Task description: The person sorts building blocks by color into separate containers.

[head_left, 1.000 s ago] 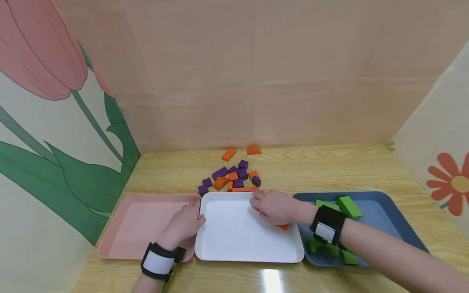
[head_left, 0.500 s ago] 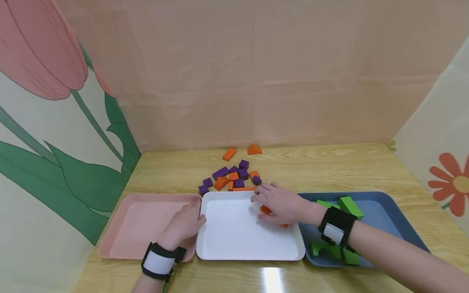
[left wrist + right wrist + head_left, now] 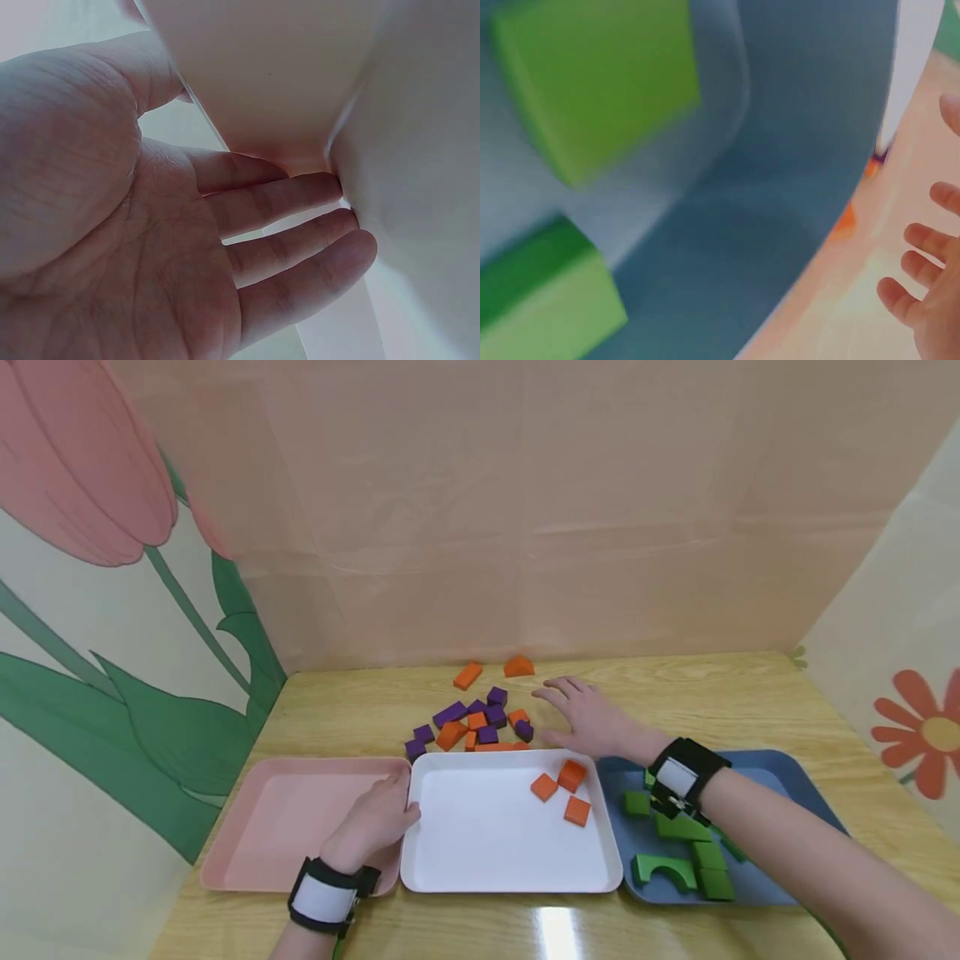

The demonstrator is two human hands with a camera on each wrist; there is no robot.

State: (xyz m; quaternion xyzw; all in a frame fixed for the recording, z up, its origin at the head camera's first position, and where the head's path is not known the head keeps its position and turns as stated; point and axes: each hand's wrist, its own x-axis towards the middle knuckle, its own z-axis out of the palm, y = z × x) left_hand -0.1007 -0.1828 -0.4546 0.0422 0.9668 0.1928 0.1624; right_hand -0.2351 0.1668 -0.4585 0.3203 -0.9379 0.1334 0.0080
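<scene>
My left hand (image 3: 371, 827) rests at the pink tray's (image 3: 258, 766) right side, thumb over the white tray's (image 3: 510, 887) left rim. The left wrist view shows its fingers (image 3: 300, 266) fairly straight, tips touching a pale tray wall. With fingers spread and nothing held, my right hand (image 3: 592, 718) is over the table behind the white tray's right corner. Just left of it lie several purple blocks (image 3: 450, 713) and orange blocks (image 3: 452, 735), mixed together. Inside the white tray are an orange block (image 3: 543, 787), a thicker orange block (image 3: 572, 775) and a flat orange block (image 3: 577, 811).
A blue tray (image 3: 787, 777) at the right, partly under my right forearm, holds several green blocks (image 3: 716, 883), one of them an arch (image 3: 663, 868). An orange rectangular block (image 3: 468, 676) and an orange wedge (image 3: 519, 667) lie near the back wall.
My right hand has let go of an orange block in the white tray and moved back over the table, uncovering the orange blocks there. The left hand stays put.
</scene>
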